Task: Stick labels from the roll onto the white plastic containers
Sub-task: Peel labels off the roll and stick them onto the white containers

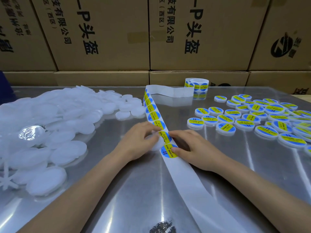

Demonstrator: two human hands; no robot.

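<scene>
A white backing strip (185,179) runs from the label roll (197,84) at the back down the shiny table (235,182) toward me, carrying round blue-and-yellow labels (153,116). My left hand (139,142) holds a white round container (155,144) at the strip's left edge, its fingers pinching the edge of a label (165,137). My right hand (193,148) rests on the strip, fingertips at that label's right side and thumb on the label below (169,151). A heap of plain white containers (55,125) lies at left.
Several labelled containers (252,118) spread across the right side of the table. Stacked cardboard boxes (117,34) form a wall right behind the table. A dark reflection shows at the front edge of the table.
</scene>
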